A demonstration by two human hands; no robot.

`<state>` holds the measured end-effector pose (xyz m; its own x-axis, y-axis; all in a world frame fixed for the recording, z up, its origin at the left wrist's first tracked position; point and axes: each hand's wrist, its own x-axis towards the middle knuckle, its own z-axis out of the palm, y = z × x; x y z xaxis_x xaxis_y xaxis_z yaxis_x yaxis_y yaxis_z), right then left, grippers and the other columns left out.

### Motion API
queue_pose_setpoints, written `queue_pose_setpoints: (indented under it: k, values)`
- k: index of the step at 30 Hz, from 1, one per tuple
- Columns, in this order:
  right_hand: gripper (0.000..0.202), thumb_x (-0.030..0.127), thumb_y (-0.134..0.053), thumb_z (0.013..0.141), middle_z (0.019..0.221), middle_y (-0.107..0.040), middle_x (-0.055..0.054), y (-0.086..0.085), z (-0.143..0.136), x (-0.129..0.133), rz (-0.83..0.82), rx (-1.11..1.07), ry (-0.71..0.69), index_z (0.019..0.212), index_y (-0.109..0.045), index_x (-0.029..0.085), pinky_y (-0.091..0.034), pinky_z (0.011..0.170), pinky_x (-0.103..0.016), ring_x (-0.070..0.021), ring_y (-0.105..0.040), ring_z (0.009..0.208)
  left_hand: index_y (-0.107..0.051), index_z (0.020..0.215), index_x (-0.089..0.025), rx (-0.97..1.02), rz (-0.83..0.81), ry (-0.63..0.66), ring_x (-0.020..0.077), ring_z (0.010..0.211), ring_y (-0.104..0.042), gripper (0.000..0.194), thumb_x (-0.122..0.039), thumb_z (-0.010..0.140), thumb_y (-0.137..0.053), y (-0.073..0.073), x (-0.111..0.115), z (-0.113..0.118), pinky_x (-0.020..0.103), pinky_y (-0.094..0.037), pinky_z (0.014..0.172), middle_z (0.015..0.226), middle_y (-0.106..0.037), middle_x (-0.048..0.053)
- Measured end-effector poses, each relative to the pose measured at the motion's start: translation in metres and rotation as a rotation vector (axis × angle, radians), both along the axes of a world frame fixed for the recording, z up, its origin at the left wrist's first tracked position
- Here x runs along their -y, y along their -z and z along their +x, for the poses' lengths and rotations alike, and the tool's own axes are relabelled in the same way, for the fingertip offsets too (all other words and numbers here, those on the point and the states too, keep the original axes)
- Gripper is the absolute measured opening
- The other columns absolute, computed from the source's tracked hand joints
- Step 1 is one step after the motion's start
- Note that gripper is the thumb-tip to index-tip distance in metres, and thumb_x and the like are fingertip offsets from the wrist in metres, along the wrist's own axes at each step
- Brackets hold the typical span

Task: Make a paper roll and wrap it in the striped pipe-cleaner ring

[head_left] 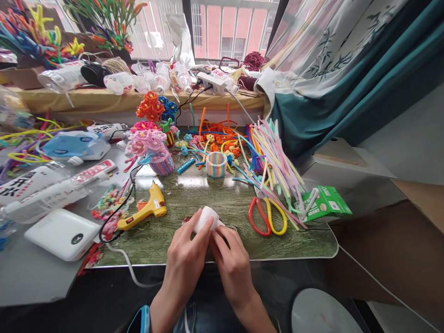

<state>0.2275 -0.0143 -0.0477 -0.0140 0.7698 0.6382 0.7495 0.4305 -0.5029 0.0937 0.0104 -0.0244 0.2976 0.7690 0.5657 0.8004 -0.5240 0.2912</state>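
Note:
Near the table's front edge my left hand is closed round a small white roll, thumb and fingers on its sides. My right hand presses against it from the right, fingers pinched at its lower edge, where a bit of white sticks out. What lies under the fingertips is hidden. To the left lies a yellow hot glue gun. Scissors with red and yellow handles lie to the right. Beyond my hands stands a small round pot striped in pastel colours.
Pipe cleaners heap at the right beside a green packet. Pipe-cleaner flowers fill a purple striped pot. A white power bank and plastic bottles crowd the left. A power strip rests on the windowsill.

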Motion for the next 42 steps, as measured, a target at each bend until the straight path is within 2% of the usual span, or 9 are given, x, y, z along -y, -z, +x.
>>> queue_pose_setpoints:
  k: [8, 15, 22, 25, 27, 30, 33, 37, 42]
  values:
    - [0.029, 0.006, -0.050, 0.096, 0.110, -0.075, -0.013, 0.000, 0.009, 0.011, 0.079, 0.172, -0.013, 0.119, -0.066, 0.009, -0.056, 0.097, -0.043, -0.0254, -0.068, 0.109, -0.054, 0.137, -0.025, 0.037, -0.073, 0.010, 0.0234, 0.115, -0.065, 0.041, -0.025, 0.096, -0.055, -0.005, -0.001, 0.003, 0.042, -0.054, 0.100, 0.128, -0.067, 0.010]
    - [0.036, 0.007, -0.045, 0.096, 0.126, -0.069, -0.016, 0.003, 0.020, 0.022, 0.022, 0.214, -0.077, 0.129, -0.061, 0.007, -0.054, 0.101, -0.042, -0.0248, -0.062, 0.122, -0.055, 0.137, -0.026, -0.059, -0.003, 0.092, 0.0242, 0.118, -0.062, 0.045, -0.013, 0.094, -0.052, 0.001, 0.000, -0.001, 0.039, -0.055, 0.096, 0.133, -0.062, 0.013]
    - [0.034, 0.011, -0.047, 0.098, 0.123, -0.071, -0.008, -0.006, 0.033, 0.022, -0.101, -0.043, -0.205, 0.127, -0.063, 0.018, -0.054, 0.102, -0.039, -0.0203, -0.065, 0.117, -0.054, 0.138, -0.022, -0.146, 0.011, 0.227, 0.0247, 0.126, -0.056, 0.046, -0.010, 0.095, -0.050, -0.005, 0.000, -0.011, 0.040, -0.053, 0.100, 0.137, -0.059, 0.015]
    - [0.023, 0.020, -0.052, 0.098, 0.107, -0.074, -0.006, -0.019, 0.040, 0.009, -0.158, -0.271, -0.036, 0.115, -0.068, 0.023, -0.058, 0.092, -0.035, -0.0196, -0.070, 0.103, -0.049, 0.143, -0.024, -0.173, -0.008, 0.257, 0.0250, 0.133, -0.052, 0.049, -0.011, 0.096, -0.047, -0.008, 0.002, -0.012, 0.040, -0.051, 0.103, 0.142, -0.057, 0.014]
    - [0.027, 0.028, -0.057, 0.096, 0.116, -0.071, -0.008, -0.027, 0.043, -0.005, -0.162, -0.305, 0.032, 0.121, -0.065, 0.023, -0.056, 0.096, -0.039, -0.0230, -0.066, 0.111, -0.049, 0.143, -0.025, -0.191, -0.012, 0.264, 0.0251, 0.136, -0.050, 0.050, -0.010, 0.096, -0.047, -0.009, 0.004, -0.012, 0.040, -0.050, 0.105, 0.144, -0.055, 0.013]
    - [0.040, 0.031, -0.056, 0.098, 0.136, -0.062, -0.009, -0.036, 0.048, -0.027, -0.279, -0.210, -0.212, 0.138, -0.056, 0.026, -0.050, 0.105, -0.041, -0.0235, -0.057, 0.128, -0.056, 0.137, -0.022, -0.224, 0.030, 0.266, 0.0264, 0.136, -0.049, 0.046, -0.008, 0.094, -0.049, -0.009, 0.005, -0.013, 0.041, -0.049, 0.105, 0.143, -0.056, 0.013]
    - [0.033, 0.032, -0.054, 0.099, 0.133, -0.065, -0.006, -0.037, 0.052, -0.038, -0.415, -0.208, -0.448, 0.131, -0.062, 0.028, -0.050, 0.106, -0.036, -0.0199, -0.060, 0.125, -0.064, 0.127, -0.024, -0.215, 0.058, 0.253, 0.0268, 0.131, -0.055, 0.036, -0.013, 0.094, -0.053, -0.010, 0.005, -0.013, 0.041, -0.050, 0.101, 0.138, -0.062, 0.011]
    - [0.032, 0.035, -0.056, 0.098, 0.130, -0.066, -0.005, -0.030, 0.057, -0.035, -0.457, -0.303, -0.470, 0.127, -0.064, 0.026, -0.050, 0.106, -0.033, -0.0186, -0.061, 0.124, -0.066, 0.123, -0.030, -0.049, -0.020, 0.257, 0.0235, 0.121, -0.062, 0.029, -0.026, 0.096, -0.055, -0.012, 0.003, -0.011, 0.038, -0.052, 0.096, 0.127, -0.069, 0.006]
    - [0.034, 0.036, -0.059, 0.096, 0.132, -0.066, -0.006, -0.023, 0.059, -0.028, -0.481, -0.333, -0.463, 0.128, -0.063, 0.027, -0.050, 0.105, -0.038, -0.0219, -0.061, 0.124, -0.061, 0.124, -0.022, 0.143, -0.275, 0.129, 0.0220, 0.110, -0.065, 0.035, -0.038, 0.093, -0.061, -0.012, -0.008, -0.006, 0.037, -0.055, 0.092, 0.120, -0.071, 0.008]
